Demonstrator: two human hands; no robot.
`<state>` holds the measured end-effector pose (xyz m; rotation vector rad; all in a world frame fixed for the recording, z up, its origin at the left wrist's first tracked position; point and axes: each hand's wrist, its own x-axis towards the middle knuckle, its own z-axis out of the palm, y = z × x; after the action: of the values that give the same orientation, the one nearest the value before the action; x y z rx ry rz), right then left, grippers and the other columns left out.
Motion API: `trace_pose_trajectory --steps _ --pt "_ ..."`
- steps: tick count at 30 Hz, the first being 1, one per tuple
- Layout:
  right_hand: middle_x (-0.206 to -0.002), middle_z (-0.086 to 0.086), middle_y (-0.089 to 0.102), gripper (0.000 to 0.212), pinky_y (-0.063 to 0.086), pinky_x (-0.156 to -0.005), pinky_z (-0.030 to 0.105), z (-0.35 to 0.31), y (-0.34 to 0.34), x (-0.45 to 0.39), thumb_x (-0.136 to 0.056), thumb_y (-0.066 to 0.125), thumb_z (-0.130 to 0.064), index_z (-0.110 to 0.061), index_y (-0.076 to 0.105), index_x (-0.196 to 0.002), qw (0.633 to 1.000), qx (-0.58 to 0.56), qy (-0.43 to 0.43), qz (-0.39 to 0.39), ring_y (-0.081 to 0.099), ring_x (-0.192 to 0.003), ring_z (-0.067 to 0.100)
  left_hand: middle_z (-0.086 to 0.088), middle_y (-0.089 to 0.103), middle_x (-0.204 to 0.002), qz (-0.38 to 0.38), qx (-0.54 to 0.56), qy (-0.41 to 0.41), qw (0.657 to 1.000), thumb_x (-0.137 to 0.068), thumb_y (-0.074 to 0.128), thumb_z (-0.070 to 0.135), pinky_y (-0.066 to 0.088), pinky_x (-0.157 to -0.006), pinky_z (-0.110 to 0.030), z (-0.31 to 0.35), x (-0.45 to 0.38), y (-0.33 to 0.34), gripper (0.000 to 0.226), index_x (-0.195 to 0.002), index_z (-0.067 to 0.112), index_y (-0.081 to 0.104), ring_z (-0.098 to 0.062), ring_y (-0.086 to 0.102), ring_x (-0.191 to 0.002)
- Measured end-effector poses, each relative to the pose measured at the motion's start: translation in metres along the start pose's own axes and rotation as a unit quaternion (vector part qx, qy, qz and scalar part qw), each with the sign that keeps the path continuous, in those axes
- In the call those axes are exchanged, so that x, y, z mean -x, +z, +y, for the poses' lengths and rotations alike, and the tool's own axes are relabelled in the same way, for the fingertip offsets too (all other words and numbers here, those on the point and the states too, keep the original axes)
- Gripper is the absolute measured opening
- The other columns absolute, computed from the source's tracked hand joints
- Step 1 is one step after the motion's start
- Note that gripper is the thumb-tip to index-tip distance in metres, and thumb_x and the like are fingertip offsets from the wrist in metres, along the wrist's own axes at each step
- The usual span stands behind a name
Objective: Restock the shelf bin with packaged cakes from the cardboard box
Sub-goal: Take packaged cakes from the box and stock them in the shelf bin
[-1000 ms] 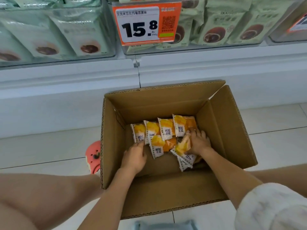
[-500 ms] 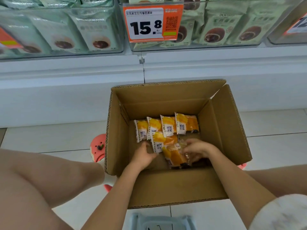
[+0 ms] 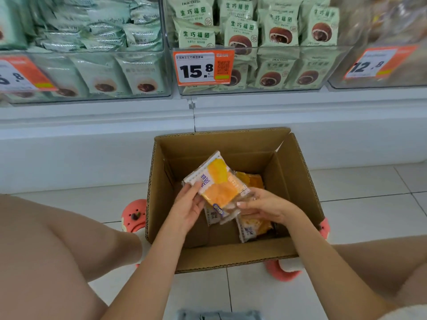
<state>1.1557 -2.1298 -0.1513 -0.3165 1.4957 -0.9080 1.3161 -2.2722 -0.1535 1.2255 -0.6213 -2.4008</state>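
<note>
- The left hand (image 3: 188, 210) has its grip on the near left side of a small stack of packaged cakes (image 3: 217, 183), fingers curled up round the edge, thumb hidden behind.
- The right hand (image 3: 269, 207) takes the stack from the other side, its fingertips (image 3: 241, 204) pinching the clear wrapper end at the lower right corner.
- Between the two hands the bundle is tilted, its white serrated seal pointing up and left, and it sits above the opening of the cardboard box (image 3: 291, 172), lifted off the bottom. How many packs are in the bundle cannot be told exactly; at least two overlap.
- More loose packs (image 3: 253, 227) lie on the box floor under and to the right of the hands, with another orange one showing behind the lifted bundle.
- The box stands open on the tiled floor just in front of the white shelf base, between the person's knees, with pink slippers (image 3: 134, 215) at either side.
- Above, clear shelf bins (image 3: 265, 51) hold green-packed chocolate cakes, behind an orange price tag (image 3: 202, 68) reading 15.8; a bin at far right carries a 12.8 tag (image 3: 372, 64), its contents blurred.
- Judged step: gathering a handful and lifting it clear of the box, with placing not yet begun.
- The next move likely calls for squaring the slippery packs so none slides out, then raising them up and over a bin's front wall. Which bin takes these yellow packs is not evident here.
</note>
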Motion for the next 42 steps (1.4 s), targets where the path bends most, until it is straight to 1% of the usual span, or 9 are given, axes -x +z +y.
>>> trace_pose_trajectory --steps 4,10,16,22,27,32,35,39,42 --pt "-0.117 -0.005 0.064 0.043 0.05 -0.094 0.037 -0.026 0.01 0.021 -0.082 0.07 -0.035 -0.028 0.054 -0.121 0.992 0.05 -0.092 0.07 0.064 -0.104 0.012 0.0 0.073 -0.091 -0.017 -0.201 0.089 0.975 -0.092 0.06 0.02 0.057 -0.074 -0.034 0.021 0.018 0.017 0.013 -0.104 0.019 0.065 -0.014 0.069 -0.082" --pt "-0.115 -0.007 0.064 0.038 0.055 -0.079 0.025 -0.067 0.029 0.037 -0.088 0.063 -0.034 -0.03 0.054 -0.125 0.966 0.143 -0.201 0.081 0.063 -0.102 0.009 0.007 0.071 -0.084 -0.081 -0.477 0.229 0.844 -0.085 0.069 0.026 0.052 -0.063 -0.011 0.032 0.039 0.04 0.017 -0.099 0.017 0.069 0.003 0.066 -0.073" --pt "-0.105 -0.001 0.07 0.034 0.058 -0.082 0.036 -0.066 0.032 0.04 -0.085 0.068 -0.036 -0.025 0.061 -0.116 0.969 0.211 -0.123 0.033 0.068 -0.096 0.016 0.004 0.063 -0.093 0.033 -0.487 0.222 0.844 -0.078 0.075 0.035 0.05 -0.065 -0.021 0.027 0.034 0.036 0.038 -0.102 0.016 0.053 -0.008 0.061 -0.085" --pt "-0.107 0.003 0.069 0.038 0.056 -0.078 0.031 -0.064 0.021 0.054 -0.08 0.072 -0.026 -0.021 0.059 -0.115 0.977 0.114 -0.162 0.079 0.067 -0.097 0.019 0.002 0.059 -0.107 -0.037 -0.637 0.077 0.766 -0.077 0.065 0.058 0.048 -0.072 -0.025 0.053 0.042 0.036 0.056 -0.114 0.019 0.048 -0.012 0.059 -0.095" --pt "-0.108 0.003 0.07 0.053 0.054 -0.084 0.038 -0.078 0.011 0.086 -0.072 0.072 -0.029 -0.021 0.057 -0.122 0.972 -0.001 -0.209 0.108 0.068 -0.098 0.021 0.0 0.071 -0.094 -0.128 -0.484 0.074 0.862 -0.075 0.08 0.025 0.052 -0.066 -0.027 0.077 0.07 0.057 0.026 -0.095 0.022 0.064 -0.012 0.069 -0.086" --pt "-0.101 -0.002 0.073 0.042 0.057 -0.08 0.027 -0.156 0.006 0.138 -0.076 0.074 -0.014 -0.026 0.06 -0.113 0.939 0.054 -0.295 0.169 0.069 -0.092 0.01 0.007 0.069 -0.076 -0.123 -0.452 0.254 0.846 -0.067 0.084 0.013 0.042 -0.049 -0.013 0.136 0.109 0.133 0.03 -0.092 0.019 0.068 0.003 0.061 -0.061" --pt "-0.088 -0.015 0.07 0.039 0.05 -0.06 0.009 -0.218 -0.009 0.179 -0.075 0.076 -0.004 -0.031 0.061 -0.099 0.894 0.118 -0.357 0.242 0.066 -0.073 -0.008 0.018 0.063 -0.054 -0.166 -0.451 0.361 0.799 -0.069 0.082 0.004 0.04 -0.049 -0.005 0.177 0.14 0.196 0.027 -0.092 0.01 0.07 0.008 0.057 -0.049" --pt "-0.084 -0.012 0.07 0.031 0.052 -0.055 0.016 -0.297 -0.039 0.242 -0.075 0.075 -0.005 -0.027 0.06 -0.092 0.8 0.104 -0.477 0.349 0.066 -0.07 -0.002 0.022 0.069 -0.076 -0.195 -0.373 0.533 0.734 -0.088 0.066 0.02 0.044 -0.067 -0.006 0.23 0.166 0.274 0.015 -0.102 0.015 0.068 0.007 0.063 -0.076" --pt "-0.091 -0.005 0.068 0.026 0.054 -0.057 0.015 -0.356 -0.071 0.283 -0.079 0.072 -0.01 -0.027 0.058 -0.092 0.724 0.042 -0.55 0.414 0.064 -0.076 0.007 0.025 0.057 -0.121 -0.084 -0.457 0.711 0.528 -0.098 0.035 0.043 0.036 -0.095 -0.017 0.265 0.161 0.319 0.046 -0.136 0.021 0.049 0.0 0.047 -0.124"
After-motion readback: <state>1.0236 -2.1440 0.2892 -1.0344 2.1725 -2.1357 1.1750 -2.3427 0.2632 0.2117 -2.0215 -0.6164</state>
